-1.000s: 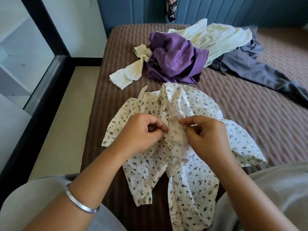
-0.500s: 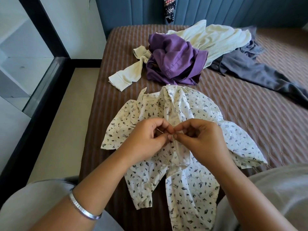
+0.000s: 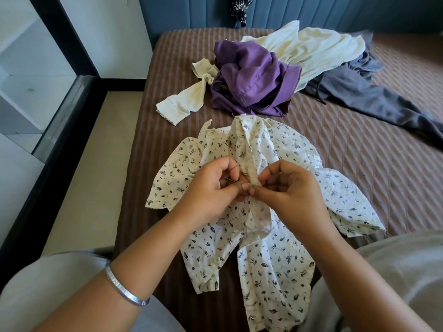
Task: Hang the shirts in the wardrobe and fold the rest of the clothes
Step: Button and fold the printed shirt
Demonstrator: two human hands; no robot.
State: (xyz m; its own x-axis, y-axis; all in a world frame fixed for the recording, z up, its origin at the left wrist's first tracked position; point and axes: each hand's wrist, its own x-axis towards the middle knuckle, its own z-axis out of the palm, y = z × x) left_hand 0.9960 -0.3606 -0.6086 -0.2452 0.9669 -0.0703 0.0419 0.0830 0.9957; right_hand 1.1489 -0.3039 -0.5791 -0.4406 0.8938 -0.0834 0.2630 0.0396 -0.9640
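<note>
1. The printed shirt (image 3: 261,212), white with dark leaf marks, lies spread front-up on the bed (image 3: 359,164) at frame centre, collar toward the top, hem running off the bottom edge.
2. Your left hand (image 3: 215,188) pinches the front placket at mid-chest, fingers curled, thumb and fingertips on the cloth.
3. Your right hand (image 3: 290,190) pinches the same strip from the other side; the fingertips of both hands nearly meet. Whether a button sits between them you can't make out, the fingers cover it.
4. One button (image 3: 216,260) shows lower down the shirt, unfastened, with the front gaping there.
5. A silver bangle (image 3: 124,289) sits on your left wrist, lower left.
6. Just above the collar, a crumpled purple garment (image 3: 254,77) lies on a cream garment (image 3: 309,44), whose sleeve sticks out toward the left.
7. A grey garment (image 3: 374,97) trails off to the right edge, partly under the cream one, its type unclear.
8. A dark patterned item (image 3: 239,8) hangs at the top edge against the blue headboard (image 3: 335,10), cut off.
</note>
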